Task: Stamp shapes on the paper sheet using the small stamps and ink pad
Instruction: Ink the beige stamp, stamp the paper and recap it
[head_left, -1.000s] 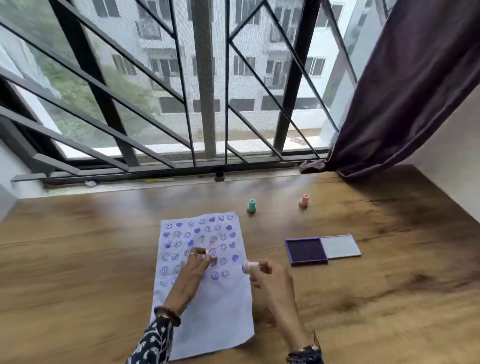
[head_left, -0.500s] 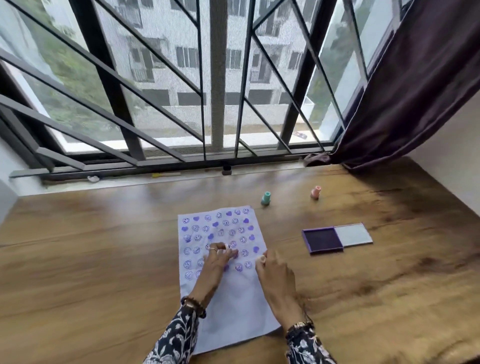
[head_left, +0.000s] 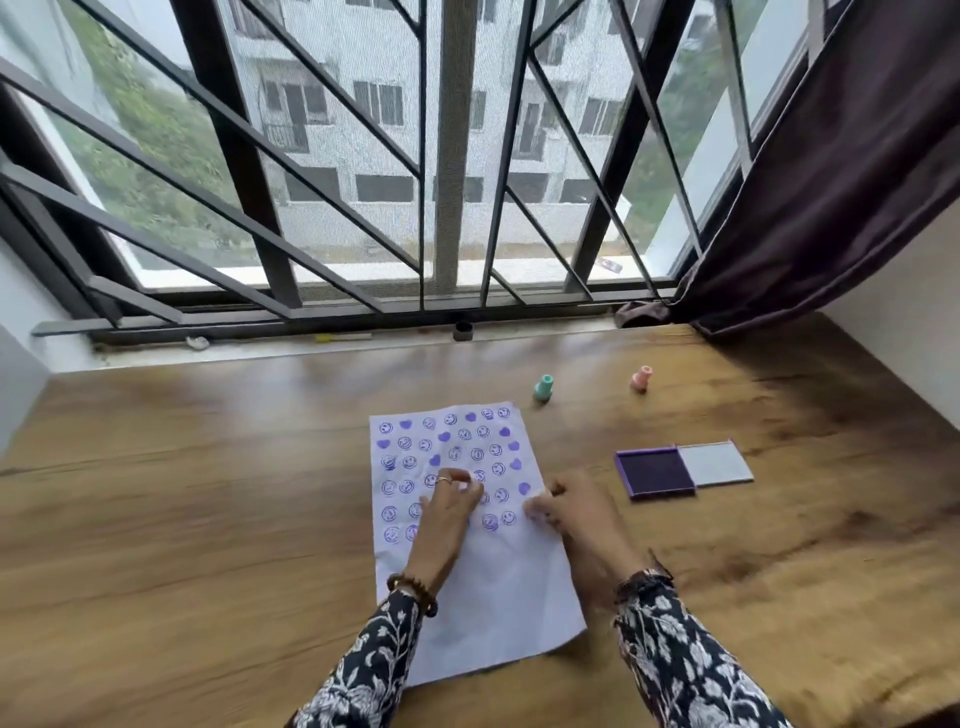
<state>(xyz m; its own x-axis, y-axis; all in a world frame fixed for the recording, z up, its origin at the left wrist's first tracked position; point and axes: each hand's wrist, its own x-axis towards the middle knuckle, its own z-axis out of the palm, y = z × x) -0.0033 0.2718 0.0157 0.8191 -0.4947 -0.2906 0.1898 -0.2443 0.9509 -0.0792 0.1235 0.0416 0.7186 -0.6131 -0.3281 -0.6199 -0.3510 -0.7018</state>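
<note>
Currently both hands sit low-centre of frame on the crumpled white paper sheet (head_left: 498, 587), which lies on the brown wooden surface (head_left: 208, 519). Left hand (head_left: 449, 506) pinches a small pale stamp (head_left: 465, 486), pressed among the purple smileys and hearts. Right hand (head_left: 576, 512) is curled narrow at the sheet's right edge, holding something pale; blurred, likely a second stamp. Purple ink pad (head_left: 655, 472), lid open, sits right of the sheet. Teal stamp (head_left: 544, 388) and pink stamp (head_left: 641, 378) stand beyond it. Judgement: press straight down, keep the paper pinned flat, lift cleanly to avoid smearing; re-ink before moving into the blank lower half.
</note>
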